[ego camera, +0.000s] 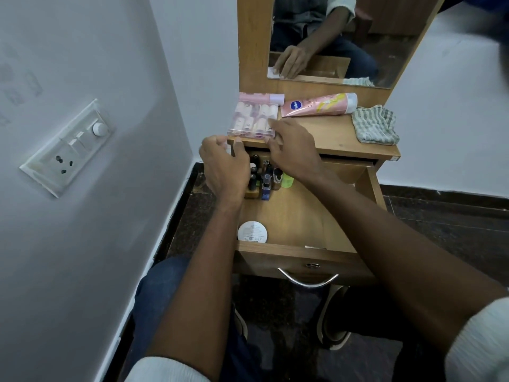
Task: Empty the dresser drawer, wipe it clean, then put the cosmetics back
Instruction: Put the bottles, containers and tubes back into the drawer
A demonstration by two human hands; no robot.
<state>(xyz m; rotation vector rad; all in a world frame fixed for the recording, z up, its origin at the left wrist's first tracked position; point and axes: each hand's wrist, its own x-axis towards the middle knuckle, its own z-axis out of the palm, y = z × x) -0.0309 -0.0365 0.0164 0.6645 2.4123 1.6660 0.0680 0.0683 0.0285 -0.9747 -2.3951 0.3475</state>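
The wooden drawer point(303, 255) stands pulled out below the dresser top point(338, 136). At its back left are several small dark bottles point(265, 177) and a green one point(287, 181); a round white tin point(252, 232) lies at the front left. A clear box of small pink and white bottles point(252, 117) sits on the dresser top's left edge. My right hand point(293, 150) touches the box's near right corner with spread fingers. My left hand point(224, 164) is curled just off its near left corner; I cannot tell whether it grips anything.
A pink tube point(316, 104) and a pink-capped item point(261, 97) lie at the back of the dresser top under the mirror point(385, 51). A striped cloth point(376, 125) is bunched at the right. A wall with a switch panel point(68, 147) stands close on the left.
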